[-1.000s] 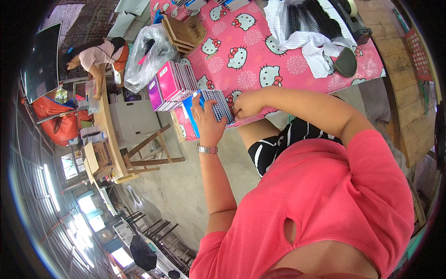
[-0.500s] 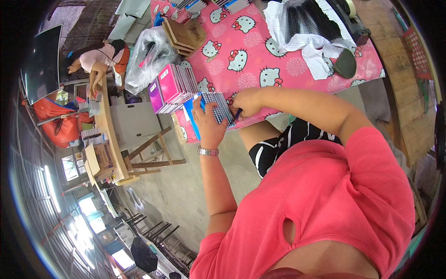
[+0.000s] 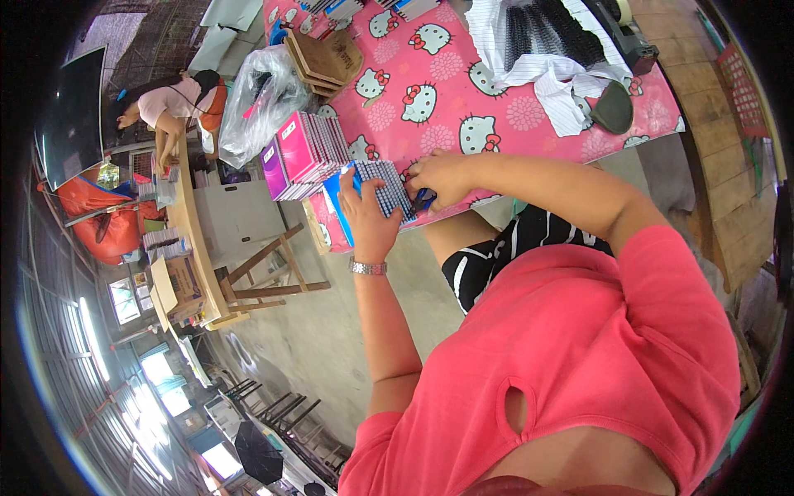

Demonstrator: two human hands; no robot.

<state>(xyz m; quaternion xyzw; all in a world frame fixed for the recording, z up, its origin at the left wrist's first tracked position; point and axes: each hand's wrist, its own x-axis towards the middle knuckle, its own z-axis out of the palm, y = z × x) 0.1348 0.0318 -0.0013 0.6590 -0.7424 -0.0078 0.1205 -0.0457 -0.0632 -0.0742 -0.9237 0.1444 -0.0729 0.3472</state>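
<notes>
A stack of spiral-bound notebooks (image 3: 384, 183) with blue covers lies at the table's near left edge, its dark coils toward my right hand. My left hand (image 3: 368, 217) rests across the blue covers, fingers spread and thumb near the coils. Beside the coil ends, my right hand (image 3: 441, 180) is closed around a small tool with dark blue handles (image 3: 424, 198). The tool's working end is hidden, so its exact kind is unclear. Just beyond my left hand stands a taller pile of pink and purple notebooks (image 3: 310, 150).
A pink cartoon-print cloth covers the table (image 3: 447, 107). Clear plastic (image 3: 260, 103) and brown boards (image 3: 325, 59) lie at far left. Black coils (image 3: 552, 41) rest on white paper at far right, near a dark green rounded object (image 3: 613, 109). Another person (image 3: 169, 103) works at a wooden table.
More of the blue-handled tool shows now in my right hand, its handles spread further apart. My left hand stays on the notebooks with little change.
</notes>
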